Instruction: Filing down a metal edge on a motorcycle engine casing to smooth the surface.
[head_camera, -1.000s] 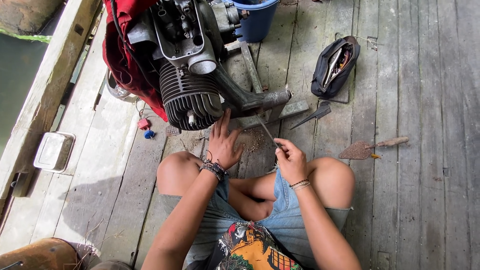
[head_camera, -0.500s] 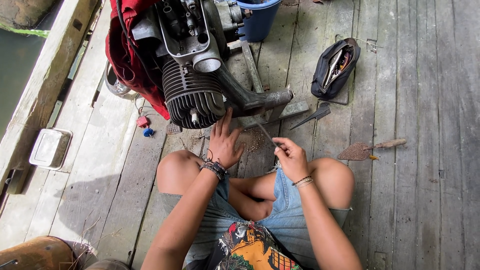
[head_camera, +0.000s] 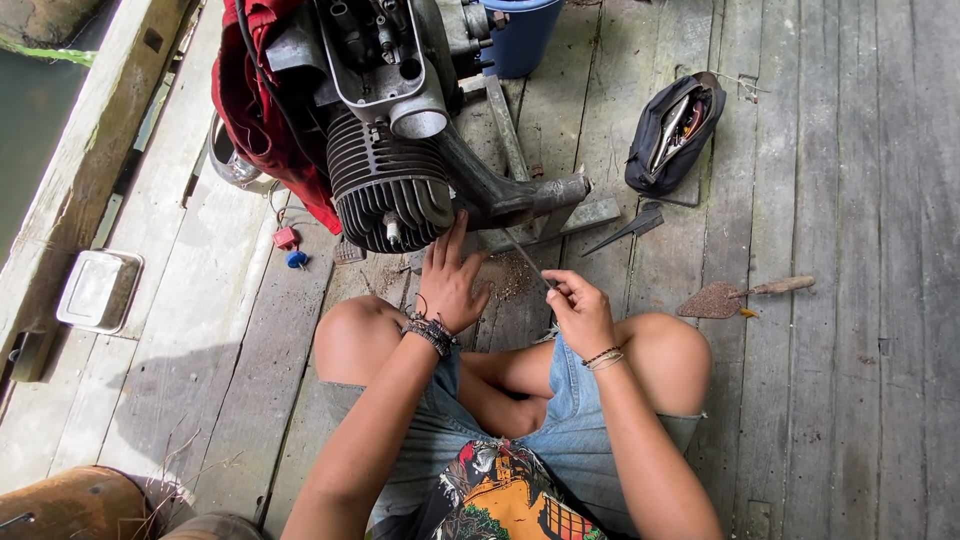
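We brace the engine (head_camera: 390, 190) with our flat, empty left hand (head_camera: 452, 285) while our right hand (head_camera: 580, 312) pinches the thin rod (head_camera: 528, 262); best kept steady and aligned.

— Which colours has the engine (head_camera: 390, 180)?
— Dark grey metal, with a red cloth (head_camera: 262, 110) hanging beside it. The bucket (head_camera: 522, 35) is blue.
— And the floor?
— The planks (head_camera: 850, 400) are pale grey, weathered. The tool pouch (head_camera: 672, 135) is black, the trowel (head_camera: 735, 297) rusty brown.
— The clothes?
— The denim shorts (head_camera: 560, 430) are light blue; the shirt (head_camera: 500, 495) has an orange and black print.
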